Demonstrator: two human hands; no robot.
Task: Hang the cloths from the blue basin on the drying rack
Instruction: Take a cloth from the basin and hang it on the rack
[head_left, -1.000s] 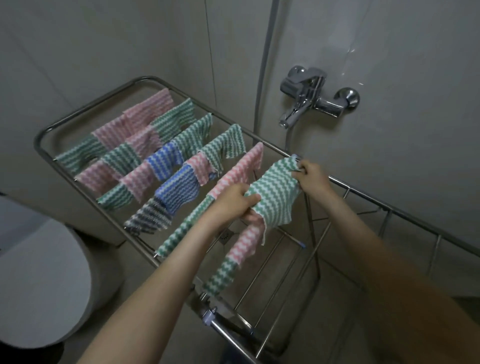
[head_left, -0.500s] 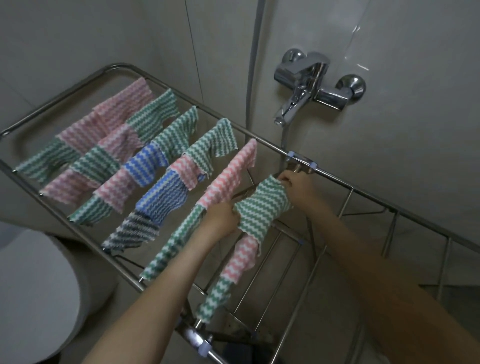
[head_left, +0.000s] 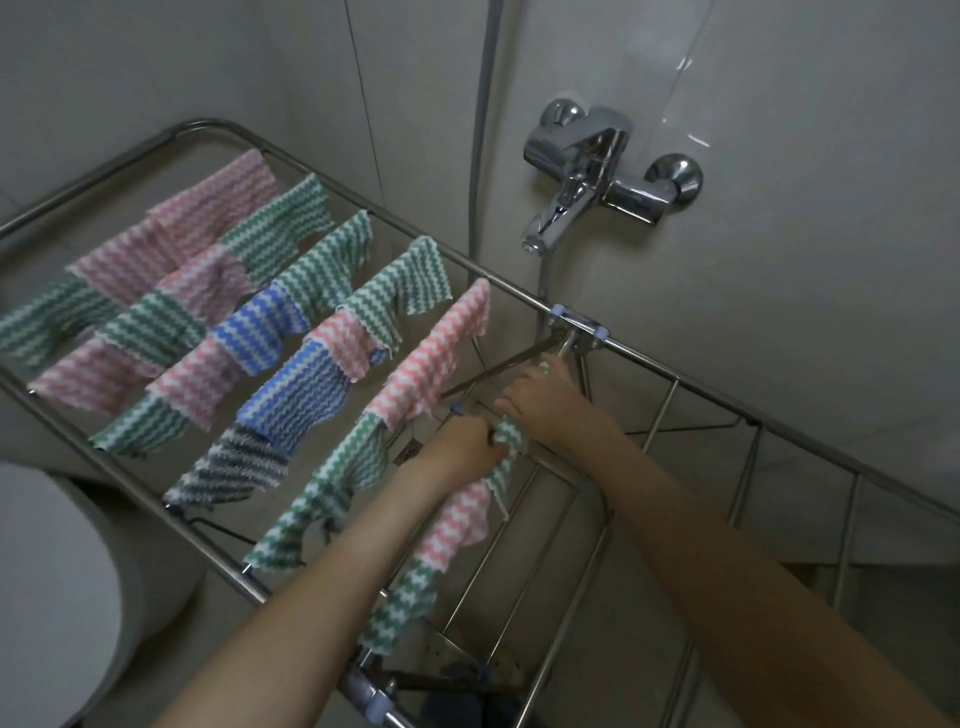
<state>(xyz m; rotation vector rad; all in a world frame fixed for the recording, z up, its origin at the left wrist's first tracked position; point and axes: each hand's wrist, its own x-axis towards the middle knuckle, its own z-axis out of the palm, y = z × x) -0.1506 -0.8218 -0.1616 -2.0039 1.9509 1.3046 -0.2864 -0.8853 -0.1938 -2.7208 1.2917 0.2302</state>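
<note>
A steel drying rack (head_left: 649, 358) fills the middle of the view, with several striped pink, green and blue cloths (head_left: 291, 332) draped over its left rods. My left hand (head_left: 462, 444) grips a green-and-white striped cloth (head_left: 511, 441) at one end. My right hand (head_left: 540, 400) grips the same cloth's other end, close to the left hand, over a rod. The cloth is bunched between the hands and mostly hidden. Below them on that rod hang a pink cloth (head_left: 462, 525) and a green cloth (head_left: 402, 603). The blue basin is out of sight.
A chrome tap (head_left: 597, 166) juts from the tiled wall behind the rack. A white toilet (head_left: 57, 592) sits at the lower left. The rack's rods (head_left: 743, 467) to the right of my hands are bare.
The spread green cloth has been drawn down and bunched. My hands have come close together, lower on the rod. The view has shifted a little.
</note>
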